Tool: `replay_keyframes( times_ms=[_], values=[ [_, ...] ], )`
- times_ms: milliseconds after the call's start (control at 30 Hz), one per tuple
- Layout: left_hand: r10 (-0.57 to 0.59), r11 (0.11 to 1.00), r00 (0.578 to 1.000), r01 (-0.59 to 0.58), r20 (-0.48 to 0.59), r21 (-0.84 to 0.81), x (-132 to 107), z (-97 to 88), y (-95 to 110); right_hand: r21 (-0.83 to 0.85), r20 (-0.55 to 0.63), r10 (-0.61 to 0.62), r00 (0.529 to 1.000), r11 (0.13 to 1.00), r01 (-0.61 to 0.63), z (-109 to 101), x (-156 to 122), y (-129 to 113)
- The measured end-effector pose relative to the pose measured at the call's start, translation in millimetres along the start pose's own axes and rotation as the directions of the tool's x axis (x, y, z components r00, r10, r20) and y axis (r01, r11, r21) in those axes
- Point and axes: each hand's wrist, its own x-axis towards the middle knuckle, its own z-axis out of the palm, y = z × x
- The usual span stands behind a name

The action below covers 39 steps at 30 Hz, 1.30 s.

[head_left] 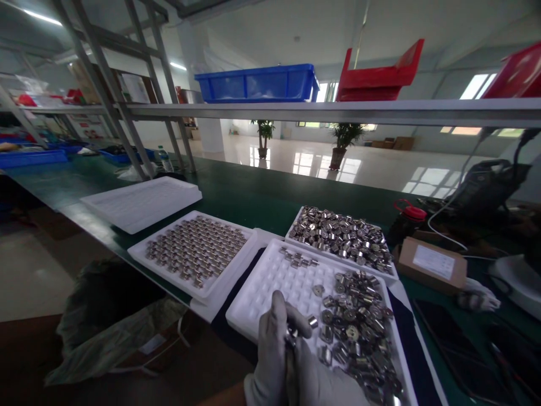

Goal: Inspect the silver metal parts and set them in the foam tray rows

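My left hand, in a pale glove, is closed around small shiny metal cylinders, with thumb and index finger uppermost. Pressed up against it is my right hand, also gloved; its fingers are curled and partly hidden, so what they grip cannot be made out. Both hands are over the near part of a white dimpled tray. A heap of loose metal cylinders covers that tray's right side, and a few cylinders sit in its far dimples. One cylinder is right by my left index fingertip.
Left stands a white tray of cylinders in rows, with white stacked trays behind. Another tray heaped with cylinders lies beyond. A cardboard box, red-lidded bottle and phone are right. Overhead runs a shelf.
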Motion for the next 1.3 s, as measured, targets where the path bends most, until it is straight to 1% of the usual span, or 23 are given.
replay_keyframes(
  times_ms=[67, 133, 167, 200, 233, 267, 300, 333, 400, 500, 567, 667, 733, 767, 833, 900, 967, 1033, 1067, 1133, 1233, 1267, 1300],
  values=[
    [-0.024, 0.998, 0.995, 0.017, 0.1, 0.065, 1.2, -1.9, 11.5, -0.085, -0.013, -0.016, 1.0, 0.996, 0.015, -4.5, 7.1, 2.9],
    [-0.03, 0.99, 0.968, -0.005, 0.25, 0.138, 7.7, -3.5, 21.6, -0.078, 0.0, -0.042, 0.999, 0.996, 0.042, -12.1, 16.4, 7.5],
    [-0.008, 0.981, 0.941, -0.058, 0.338, 0.186, 13.9, -3.6, 25.3, -0.047, 0.035, -0.052, 0.998, 0.997, 0.054, -16.6, 22.3, 10.9],
    [0.039, 0.954, 0.906, -0.16, 0.422, 0.255, 22.5, -3.2, 27.9, -0.006, 0.092, -0.045, 0.995, 0.999, 0.046, -21.2, 29.3, 15.3],
    [0.095, 0.898, 0.86, -0.291, 0.501, 0.329, 33.5, -1.9, 29.5, 0.015, 0.162, -0.009, 0.987, 1.0, 0.007, -25.8, 37.6, 21.0],
    [0.141, 0.809, 0.801, -0.432, 0.582, 0.398, 46.7, 0.3, 30.1, -0.001, 0.23, 0.055, 0.972, 0.998, -0.056, -30.3, 47.0, 27.9],
    [0.179, 0.655, 0.731, -0.588, 0.658, 0.475, 61.5, 3.5, 30.1, -0.047, 0.279, 0.141, 0.95, 0.99, -0.133, -34.4, 57.5, 35.9],
    [0.181, 0.564, 0.693, -0.654, 0.698, 0.504, 77.4, 7.5, 29.5, -0.132, 0.291, 0.229, 0.929, 0.971, -0.198, -38.3, 68.7, 44.7],
    [0.158, 0.442, 0.662, -0.711, 0.733, 0.547, 108.3, 18.0, 26.8, -0.257, 0.255, 0.329, 0.909, 0.929, -0.265, -45.1, 91.6, 62.7],
    [0.057, 0.261, 0.6, -0.78, 0.798, 0.569, 141.4, 36.2, 19.4, -0.316, 0.218, 0.364, 0.905, 0.904, -0.288, -53.1, 118.9, 85.0],
    [0.001, 0.15, 0.585, -0.802, 0.811, 0.579, 151.1, 47.1, 12.3, -0.327, 0.212, 0.379, 0.901, 0.896, -0.3, -57.5, 128.0, 94.8],
    [-0.016, 0.02, 0.607, -0.794, 0.794, 0.608, 153.5, 57.3, 0.4, -0.317, 0.197, 0.416, 0.888, 0.884, -0.344, -63.6, 126.7, 105.4],
    [-0.002, -0.022, 0.624, -0.781, 0.781, 0.624, 153.9, 60.1, -7.0, -0.305, 0.184, 0.45, 0.874, 0.871, -0.384, -67.9, 117.4, 112.6],
    [0.007, -0.025, 0.631, -0.776, 0.776, 0.631, 155.0, 60.8, -10.2, -0.295, 0.173, 0.469, 0.866, 0.864, -0.409, -70.1, 110.6, 116.7],
    [0.024, 0.002, 0.642, -0.766, 0.766, 0.643, 159.3, 61.9, -14.5, -0.236, 0.131, 0.501, 0.856, 0.854, -0.464, -74.2, 93.3, 125.1],
    [0.036, 0.067, 0.652, -0.757, 0.757, 0.65, 164.6, 63.2, -14.9, -0.129, 0.074, 0.547, 0.834, 0.835, -0.536, -77.2, 72.7, 131.7],
    [0.04, 0.163, 0.66, -0.745, 0.75, 0.647, 167.3, 64.1, -9.7, -0.007, 0.045, 0.611, 0.79, 0.791, -0.611, -78.4, 51.7, 134.1],
    [0.04, 0.28, 0.661, -0.727, 0.749, 0.627, 163.9, 63.3, 1.6, 0.1, 0.072, 0.648, 0.758, 0.752, -0.652, -76.8, 34.0, 131.4],
    [0.04, 0.344, 0.66, -0.714, 0.75, 0.61, 159.1, 61.8, 9.2, 0.153, 0.084, 0.645, 0.76, 0.745, -0.649, -74.8, 27.3, 128.2],
    [0.042, 0.46, 0.65, -0.687, 0.759, 0.563, 142.7, 56.2, 26.2, 0.246, 0.117, 0.606, 0.786, 0.75, -0.615, -68.5, 19.0, 118.6],
    [0.003, 0.678, 0.634, -0.569, 0.773, 0.465, 104.2, 41.7, 49.2, 0.401, 0.141, 0.529, 0.837, 0.742, -0.537, -54.9, 19.1, 98.5],
    [-0.052, 0.826, 0.641, -0.403, 0.766, 0.393, 89.9, 35.6, 54.5, 0.468, 0.161, 0.489, 0.857, 0.727, -0.502, -49.7, 21.4, 91.0],
    [-0.079, 0.902, 0.645, -0.278, 0.76, 0.329, 75.9, 29.2, 58.0, 0.531, 0.176, 0.444, 0.878, 0.708, -0.465, -44.4, 24.1, 83.6]
  ],
)
